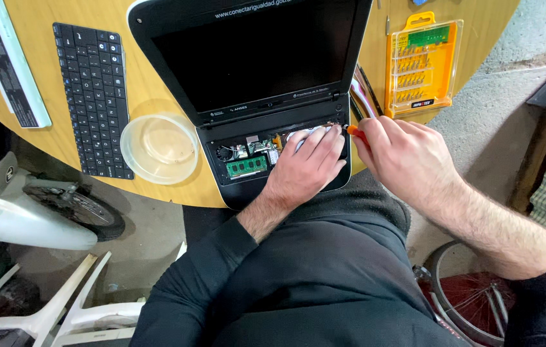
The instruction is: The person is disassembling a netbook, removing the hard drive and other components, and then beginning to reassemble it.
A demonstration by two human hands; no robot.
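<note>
On the round wooden table (157,193), a detached black keyboard (93,96) lies left of a clear round dish (160,148), apparently empty. My left hand (308,168) rests fingers together on the opened laptop (254,71); my right hand (408,157) clamps an orange screwdriver (354,132), before a yellow bit case (422,61).

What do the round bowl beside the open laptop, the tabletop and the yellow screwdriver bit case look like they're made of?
The round clear bowl looks like thin translucent plastic: the table shows through it, slightly cloudy. The round tabletop looks like light wood or wood-look laminate, smooth with faint grain; which one is unclear. The yellow bit case appears to be hard plastic, with a glossy see-through lid over the bits.
</note>
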